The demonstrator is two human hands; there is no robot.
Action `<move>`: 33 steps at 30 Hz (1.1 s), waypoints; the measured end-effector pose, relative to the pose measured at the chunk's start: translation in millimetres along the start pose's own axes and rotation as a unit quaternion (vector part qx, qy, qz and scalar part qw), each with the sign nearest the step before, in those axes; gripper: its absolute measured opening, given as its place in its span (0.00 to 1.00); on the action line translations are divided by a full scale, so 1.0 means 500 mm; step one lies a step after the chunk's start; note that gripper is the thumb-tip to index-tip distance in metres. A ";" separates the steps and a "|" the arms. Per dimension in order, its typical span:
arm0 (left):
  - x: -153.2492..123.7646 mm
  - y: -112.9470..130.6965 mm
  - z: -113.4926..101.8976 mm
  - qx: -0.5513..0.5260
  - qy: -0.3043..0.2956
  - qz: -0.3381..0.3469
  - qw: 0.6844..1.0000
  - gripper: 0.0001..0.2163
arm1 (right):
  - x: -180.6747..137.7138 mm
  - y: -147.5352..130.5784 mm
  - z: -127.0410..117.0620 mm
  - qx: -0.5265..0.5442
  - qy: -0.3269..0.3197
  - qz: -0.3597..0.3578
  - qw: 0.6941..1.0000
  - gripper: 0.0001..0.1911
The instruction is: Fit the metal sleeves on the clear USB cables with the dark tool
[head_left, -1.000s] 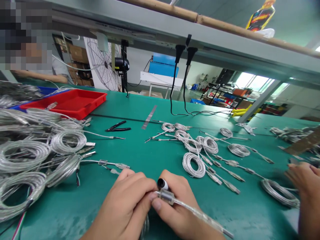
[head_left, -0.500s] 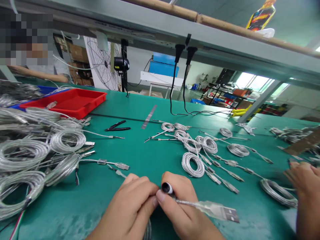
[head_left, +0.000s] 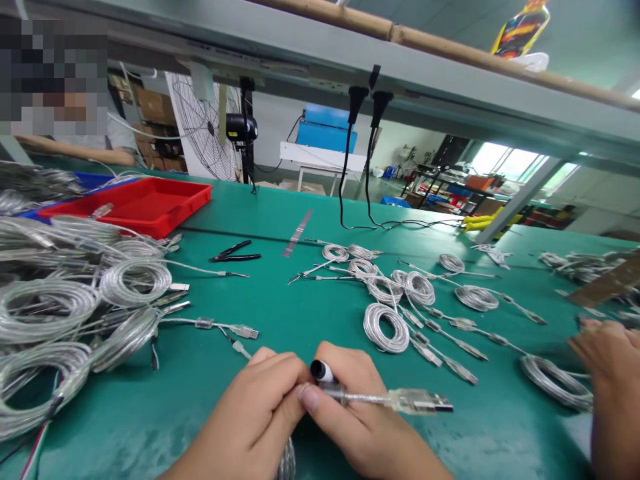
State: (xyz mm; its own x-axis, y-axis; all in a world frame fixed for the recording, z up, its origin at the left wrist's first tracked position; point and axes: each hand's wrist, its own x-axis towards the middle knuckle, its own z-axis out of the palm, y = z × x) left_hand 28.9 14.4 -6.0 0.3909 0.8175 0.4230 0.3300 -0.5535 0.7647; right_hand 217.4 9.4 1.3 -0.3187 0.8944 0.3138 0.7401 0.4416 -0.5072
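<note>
My left hand (head_left: 245, 417) and my right hand (head_left: 357, 417) meet low in the middle, close above the green workbench (head_left: 280, 400). Both grip a clear braided USB cable (head_left: 360, 397), whose transparent plug (head_left: 420, 401) sticks out to the right. My right thumb presses near a small clear collar on the cable. A marker pen (head_left: 322, 371) with a black tip and white barrel pokes out between my hands, its lower part hidden by my right fingers. The cable's coil (head_left: 287, 461) hangs beneath my left hand, mostly out of frame.
Coiled clear cables (head_left: 45, 310) are heaped at the left, and others (head_left: 385, 313) lie across the mat. Behind them are a red tray (head_left: 130, 207), black-handled pliers (head_left: 235, 255) and a steel ruler (head_left: 297, 233). A co-worker's hand (head_left: 605, 380) is at the right edge.
The USB plug has swung up from the lower right to nearly level. My hands have shifted only slightly, and the marker tip has moved a little left.
</note>
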 end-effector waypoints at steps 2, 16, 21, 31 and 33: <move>0.004 0.002 0.001 0.000 0.001 0.016 1.000 0.19 | 0.001 0.000 0.001 -0.008 0.009 -0.002 1.000 0.24; -0.007 -0.017 -0.007 0.014 -0.036 0.035 0.999 0.10 | -0.007 0.010 0.021 0.025 0.060 -0.018 0.998 0.22; -0.004 -0.008 -0.014 0.039 -0.039 0.058 0.997 0.10 | -0.007 0.025 0.051 0.028 0.087 -0.012 0.996 0.30; -0.007 -0.009 -0.010 0.056 -0.047 0.050 0.996 0.10 | -0.013 0.037 0.087 0.000 0.145 0.030 0.989 0.36; -0.006 -0.009 -0.009 0.062 -0.049 0.053 0.995 0.10 | -0.012 0.034 0.076 0.000 0.134 0.028 0.991 0.34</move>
State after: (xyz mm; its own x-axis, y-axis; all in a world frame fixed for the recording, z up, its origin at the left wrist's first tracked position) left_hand 22.5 14.9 -8.6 0.5091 0.7374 0.4439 0.3830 -0.6560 0.6504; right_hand 209.4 14.2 -39.5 -0.1080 0.8663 0.4876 0.7519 0.3921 -0.5301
